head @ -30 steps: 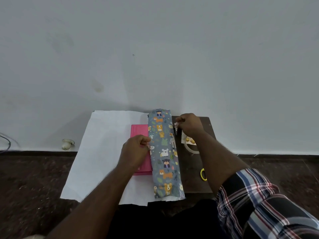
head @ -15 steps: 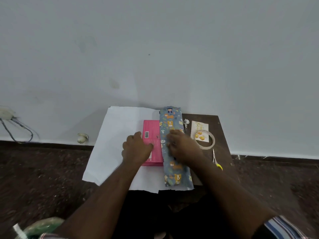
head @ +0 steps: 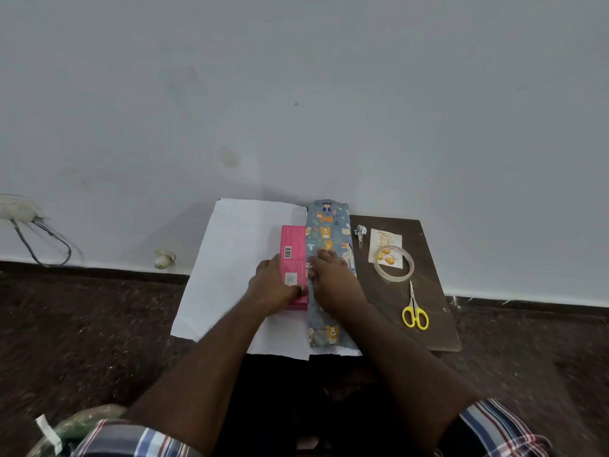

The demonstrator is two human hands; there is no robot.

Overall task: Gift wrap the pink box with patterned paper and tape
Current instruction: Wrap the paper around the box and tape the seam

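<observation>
The pink box, barcode up, lies mid-surface on the white underside of the patterned paper, whose folded flap covers its right part. Left hand lies flat on the box; right hand presses the flap, holding nothing.

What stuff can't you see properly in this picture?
All in the head view:
- Pink box: its right part is hidden under the patterned paper.
- Left hand and right hand: cover the box's near end.
- Card: its writing is too small to read.
- Barcode label: too small.
</observation>
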